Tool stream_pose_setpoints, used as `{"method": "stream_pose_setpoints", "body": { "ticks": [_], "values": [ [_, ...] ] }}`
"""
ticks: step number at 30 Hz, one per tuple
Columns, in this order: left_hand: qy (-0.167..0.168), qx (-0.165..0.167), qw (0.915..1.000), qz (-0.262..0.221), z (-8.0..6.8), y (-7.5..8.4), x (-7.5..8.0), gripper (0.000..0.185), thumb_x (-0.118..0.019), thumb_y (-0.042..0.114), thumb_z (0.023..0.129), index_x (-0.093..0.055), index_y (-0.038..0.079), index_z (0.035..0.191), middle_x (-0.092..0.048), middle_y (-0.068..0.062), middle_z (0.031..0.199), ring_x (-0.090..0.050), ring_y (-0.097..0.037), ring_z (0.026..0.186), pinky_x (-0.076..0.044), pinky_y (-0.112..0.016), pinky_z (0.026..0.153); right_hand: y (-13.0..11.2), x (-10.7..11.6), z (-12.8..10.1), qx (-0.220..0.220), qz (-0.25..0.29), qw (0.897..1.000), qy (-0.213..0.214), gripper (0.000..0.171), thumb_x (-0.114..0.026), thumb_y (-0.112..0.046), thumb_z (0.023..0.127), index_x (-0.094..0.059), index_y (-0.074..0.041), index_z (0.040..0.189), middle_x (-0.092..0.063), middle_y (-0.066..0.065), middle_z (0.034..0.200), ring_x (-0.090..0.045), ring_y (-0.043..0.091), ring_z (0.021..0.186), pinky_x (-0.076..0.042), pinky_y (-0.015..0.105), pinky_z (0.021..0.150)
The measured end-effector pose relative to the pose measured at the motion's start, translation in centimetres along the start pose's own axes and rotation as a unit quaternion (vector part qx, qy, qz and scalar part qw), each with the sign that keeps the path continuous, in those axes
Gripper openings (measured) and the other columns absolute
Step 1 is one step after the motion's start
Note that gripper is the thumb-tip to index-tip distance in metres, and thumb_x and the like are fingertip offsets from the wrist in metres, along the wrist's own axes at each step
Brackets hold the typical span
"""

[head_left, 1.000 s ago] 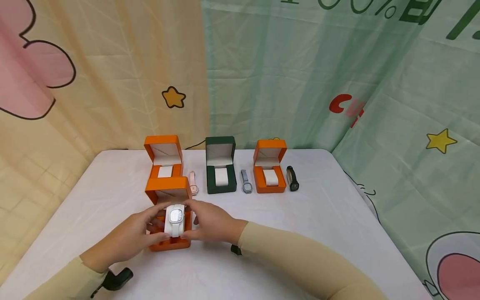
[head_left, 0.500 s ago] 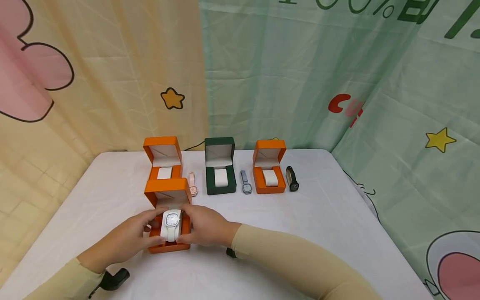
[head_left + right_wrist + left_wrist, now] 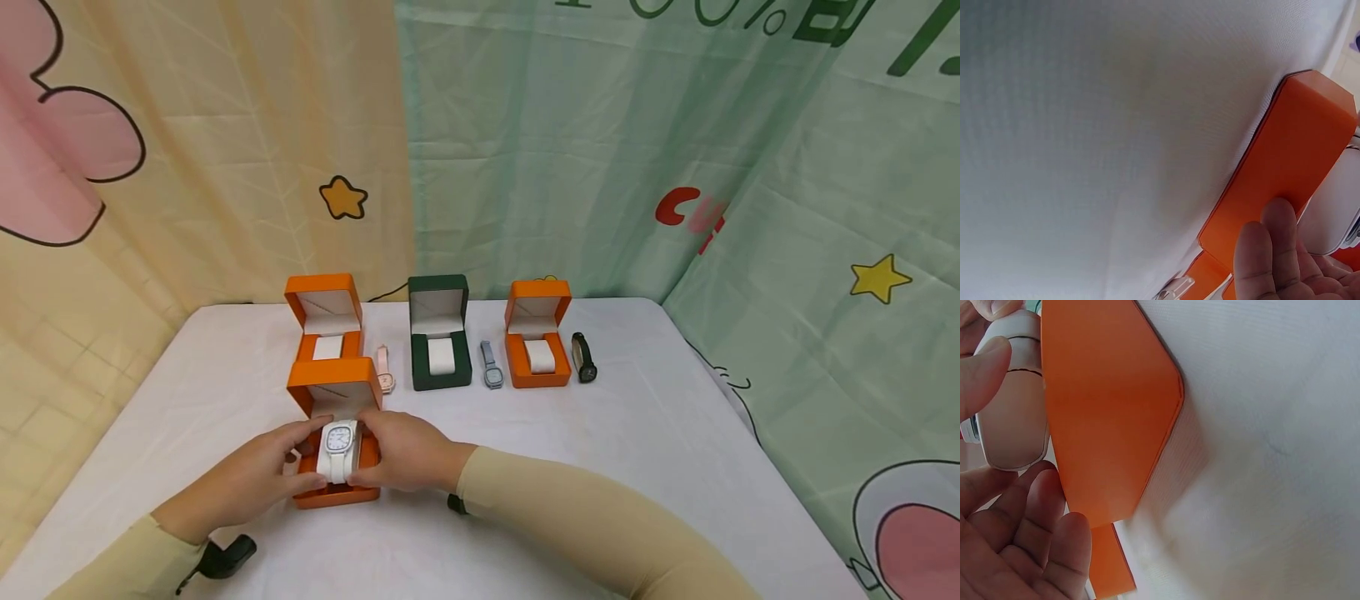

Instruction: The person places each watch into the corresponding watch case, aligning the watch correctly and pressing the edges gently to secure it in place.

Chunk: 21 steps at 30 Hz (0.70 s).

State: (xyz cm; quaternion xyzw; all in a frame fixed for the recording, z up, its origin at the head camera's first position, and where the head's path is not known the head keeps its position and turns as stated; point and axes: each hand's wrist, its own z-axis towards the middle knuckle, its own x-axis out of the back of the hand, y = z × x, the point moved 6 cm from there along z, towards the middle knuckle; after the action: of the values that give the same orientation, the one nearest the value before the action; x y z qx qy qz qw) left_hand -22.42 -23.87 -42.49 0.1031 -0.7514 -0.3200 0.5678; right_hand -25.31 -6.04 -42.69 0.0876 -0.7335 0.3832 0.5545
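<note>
Head view: white table [image 3: 675, 450] against yellow [image 3: 225, 167] and green curtains [image 3: 600, 150]

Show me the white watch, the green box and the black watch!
white watch [image 3: 340, 439], head view, on its square face.
green box [image 3: 441, 379], head view, on its front wall.
black watch [image 3: 584, 358], head view, on its strap.

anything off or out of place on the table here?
Nothing damaged or spilled. Three watches lie loose on the table beside open boxes whose cushions are bare: pink watch, grey watch, black watch. Only the white watch, held by both hands, sits in its orange box.
</note>
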Motion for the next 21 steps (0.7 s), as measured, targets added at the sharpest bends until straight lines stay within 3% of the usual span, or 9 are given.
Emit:
{"method": "stream_pose_setpoints", "body": {
  "ticks": [21],
  "values": [
    [-0.009, 0.002, 0.9998, 0.016, 0.34, -0.34, -0.08, 0.084, -0.087, 0.041, 0.086, -0.05, 0.003, 0.152, -0.062, -0.013, 0.137, -0.057, -0.02, 0.103, -0.057, -0.03, 0.083, -0.13, -0.54, 0.16, -0.011, -0.05, 0.999, -0.008, 0.071, -0.08, -0.053, 0.09, -0.055, -0.018, 0.147, -0.06, -0.007, 0.129, -0.056, 0.001, 0.1, -0.052, 0.011, 0.085]
  ]
}}
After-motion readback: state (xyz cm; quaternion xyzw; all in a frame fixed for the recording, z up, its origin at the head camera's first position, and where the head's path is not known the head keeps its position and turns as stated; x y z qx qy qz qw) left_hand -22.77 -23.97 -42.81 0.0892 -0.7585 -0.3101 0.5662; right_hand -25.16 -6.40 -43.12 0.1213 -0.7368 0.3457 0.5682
